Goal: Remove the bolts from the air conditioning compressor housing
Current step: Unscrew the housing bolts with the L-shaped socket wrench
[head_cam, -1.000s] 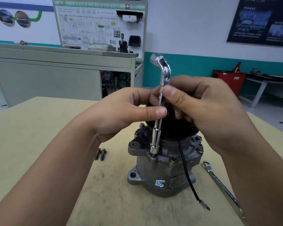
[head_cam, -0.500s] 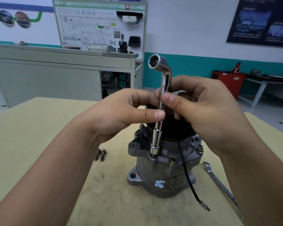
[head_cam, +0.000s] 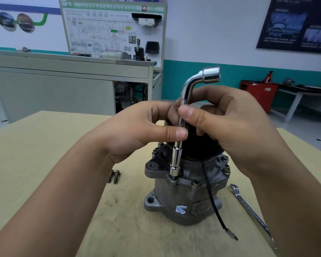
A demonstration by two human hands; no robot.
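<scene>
Bolts (head_cam: pixel 113 176): two out beside compressor housing (head_cam: pixel 185 197), several seated; left hand (head_cam: pixel 137 134), right hand (head_cam: pixel 220 123) pinched closed on L-shaped socket wrench (head_cam: pixel 176 160) over another.

glossy chrome wrench (head_cam: pixel 182 125); dull, rough cast-metal compressor (head_cam: pixel 176 199); matt, scuffed wooden table (head_cam: pixel 44 145); shiny steel spanner (head_cam: pixel 252 212).

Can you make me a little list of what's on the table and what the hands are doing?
tool: L-shaped socket wrench, upright, its lower socket on a bolt of the compressor
left hand: pinching the wrench shaft
right hand: pinching the shaft higher up
loose bolts: two, lying on the table left of the compressor
spanner: flat on the table, right side
black wire: hanging down the compressor
</scene>
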